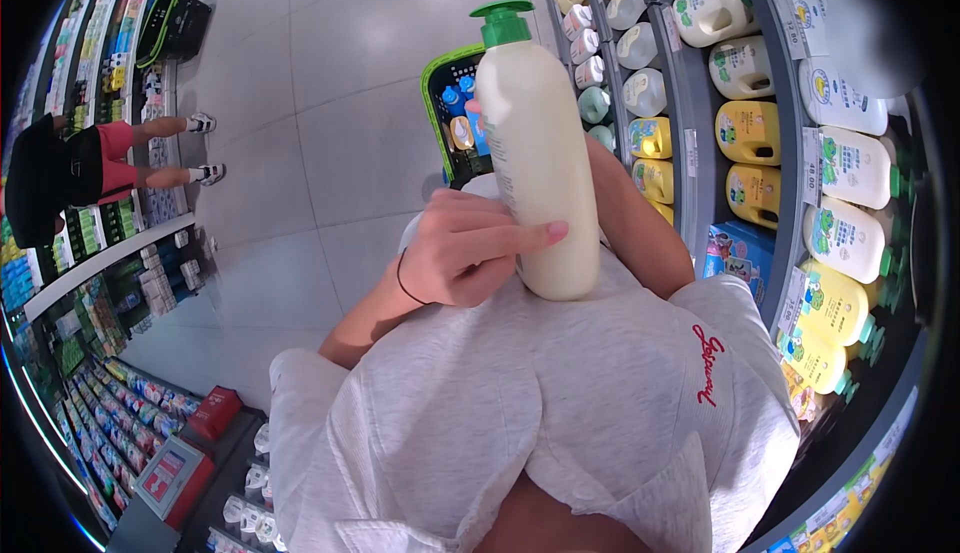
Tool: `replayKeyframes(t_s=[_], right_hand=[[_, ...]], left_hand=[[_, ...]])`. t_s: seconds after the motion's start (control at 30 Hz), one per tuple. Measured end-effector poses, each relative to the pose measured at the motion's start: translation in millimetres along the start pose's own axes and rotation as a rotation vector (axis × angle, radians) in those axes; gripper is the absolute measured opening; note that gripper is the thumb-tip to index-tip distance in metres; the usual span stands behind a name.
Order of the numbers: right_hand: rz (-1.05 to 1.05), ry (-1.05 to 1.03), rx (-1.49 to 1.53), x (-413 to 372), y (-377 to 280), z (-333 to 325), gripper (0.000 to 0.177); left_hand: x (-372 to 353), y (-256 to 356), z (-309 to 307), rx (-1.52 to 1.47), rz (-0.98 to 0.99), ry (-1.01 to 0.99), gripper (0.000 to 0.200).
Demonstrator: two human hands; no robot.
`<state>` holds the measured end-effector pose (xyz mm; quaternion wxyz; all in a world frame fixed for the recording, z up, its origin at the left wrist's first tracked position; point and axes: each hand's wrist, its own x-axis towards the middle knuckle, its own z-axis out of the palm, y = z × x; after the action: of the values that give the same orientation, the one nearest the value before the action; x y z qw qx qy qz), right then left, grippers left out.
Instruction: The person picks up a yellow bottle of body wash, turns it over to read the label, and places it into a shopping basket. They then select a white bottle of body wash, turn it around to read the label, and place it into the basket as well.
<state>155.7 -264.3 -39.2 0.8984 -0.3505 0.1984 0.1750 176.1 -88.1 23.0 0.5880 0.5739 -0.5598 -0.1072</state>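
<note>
A cream-coloured pump bottle (545, 153) with a green pump head stands slightly tilted in front of my chest. My right hand (474, 106) holds it from behind; only a fingertip shows at the bottle's left edge, the rest being hidden. My left hand (465, 248), with a dark hair tie at the wrist, is at the lower left side of the bottle. Its index finger is stretched across the bottle's surface and touches it, while the other fingers are curled. Printed text runs down the left side of the bottle.
Beyond the bottle is a black shopping basket (432, 103) with a green rim, holding blue-capped goods. Shelves on the right carry white bottles (855, 168) and yellow jugs (750, 133). To the left, another person (75, 168) stands by shelves, near a second basket (175, 28).
</note>
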Motion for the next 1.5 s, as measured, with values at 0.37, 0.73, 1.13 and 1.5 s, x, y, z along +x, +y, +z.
replayKeyframes(t_s=[0.37,0.73,1.13,1.5], right_hand=[[-0.005,0.117,-0.065,8,2,-2,0.022],[-0.02,0.157,-0.07,4,-9,5,0.024],[-0.038,0.33,-0.118,-6,-8,-13,0.027],[0.01,0.325,0.267,-10,14,-46,0.014]], left_hand=[[5,-4,-7,0.159,-0.139,0.218,0.047],[-19,-1,-14,-0.216,-0.396,0.301,0.039],[-16,-32,-1,-0.855,-0.938,0.322,0.05],[-38,-42,13,-1.125,-1.064,0.434,0.046]])
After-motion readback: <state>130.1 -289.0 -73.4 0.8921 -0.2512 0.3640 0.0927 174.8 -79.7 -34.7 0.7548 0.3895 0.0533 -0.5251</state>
